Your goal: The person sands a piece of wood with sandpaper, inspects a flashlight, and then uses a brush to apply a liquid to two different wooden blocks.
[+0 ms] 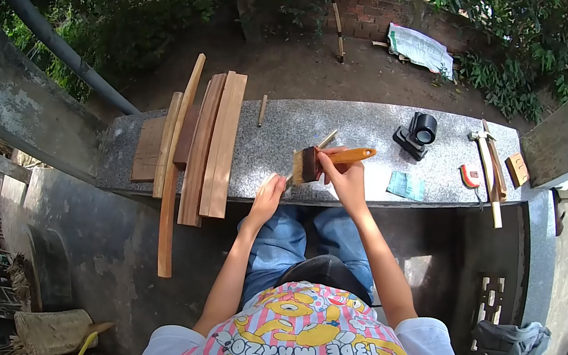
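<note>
My right hand (pixel 345 180) grips a wide paintbrush (pixel 352 156) with an orange wooden handle, its pale bristles pointing left. Close to the bristles, my left hand (pixel 269 194) has its fingers closed around a thin light stick (pixel 326 138), which passes behind the brush and slants up to the right. Both hands are over the near edge of the speckled stone bench (pixel 266 152). A small wooden stick (pixel 262 110) lies farther back on the bench.
Long wooden boards (pixel 223 145) lie across the bench's left part, overhanging its front. To the right are a black device (pixel 417 134), a teal cloth (pixel 407 186), a red tape measure (pixel 470 176), a hammer (pixel 487 172) and a wooden block (pixel 517 170).
</note>
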Demonstrator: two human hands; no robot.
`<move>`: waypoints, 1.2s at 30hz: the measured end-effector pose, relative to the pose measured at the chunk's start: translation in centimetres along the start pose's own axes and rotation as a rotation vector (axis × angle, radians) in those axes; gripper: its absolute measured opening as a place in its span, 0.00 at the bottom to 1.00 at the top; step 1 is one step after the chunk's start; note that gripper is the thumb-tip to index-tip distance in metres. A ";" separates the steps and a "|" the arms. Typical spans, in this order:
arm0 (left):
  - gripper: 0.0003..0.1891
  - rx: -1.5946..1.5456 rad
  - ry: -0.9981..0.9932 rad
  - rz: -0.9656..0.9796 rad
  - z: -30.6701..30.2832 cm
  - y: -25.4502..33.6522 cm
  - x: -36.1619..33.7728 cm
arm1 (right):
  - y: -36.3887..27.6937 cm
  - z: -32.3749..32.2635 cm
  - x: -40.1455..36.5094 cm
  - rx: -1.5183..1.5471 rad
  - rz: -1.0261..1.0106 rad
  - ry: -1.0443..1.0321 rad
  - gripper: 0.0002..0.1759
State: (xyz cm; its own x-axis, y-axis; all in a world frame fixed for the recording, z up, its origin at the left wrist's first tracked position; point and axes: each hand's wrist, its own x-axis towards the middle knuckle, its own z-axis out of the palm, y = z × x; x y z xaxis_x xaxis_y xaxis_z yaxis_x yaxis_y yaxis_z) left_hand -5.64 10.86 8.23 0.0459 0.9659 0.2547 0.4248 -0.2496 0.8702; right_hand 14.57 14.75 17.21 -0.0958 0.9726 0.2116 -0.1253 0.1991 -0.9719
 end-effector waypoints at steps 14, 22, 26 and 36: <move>0.11 0.087 -0.062 0.101 0.0 0.6 -0.2 | 1.4 -8.0 1.6 -0.327 -0.034 0.229 0.10; 0.12 0.134 -0.030 0.126 0.4 -0.5 -0.3 | 5.6 1.1 -0.8 -0.162 0.125 -0.047 0.12; 0.14 0.135 -0.054 0.116 0.5 -0.4 -0.2 | 6.3 -7.1 -0.1 -0.334 -0.032 0.194 0.13; 0.14 0.064 -0.020 0.072 0.4 0.1 -0.2 | 1.1 -1.4 -1.5 -0.142 0.086 -0.030 0.11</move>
State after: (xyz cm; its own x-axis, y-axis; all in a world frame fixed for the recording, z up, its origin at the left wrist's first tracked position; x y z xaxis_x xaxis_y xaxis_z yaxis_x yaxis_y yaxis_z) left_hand -5.21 10.64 8.08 0.0965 0.9470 0.3066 0.4768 -0.3143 0.8209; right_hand 15.92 13.69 15.68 -0.1303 0.9831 0.1282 0.0253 0.1326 -0.9909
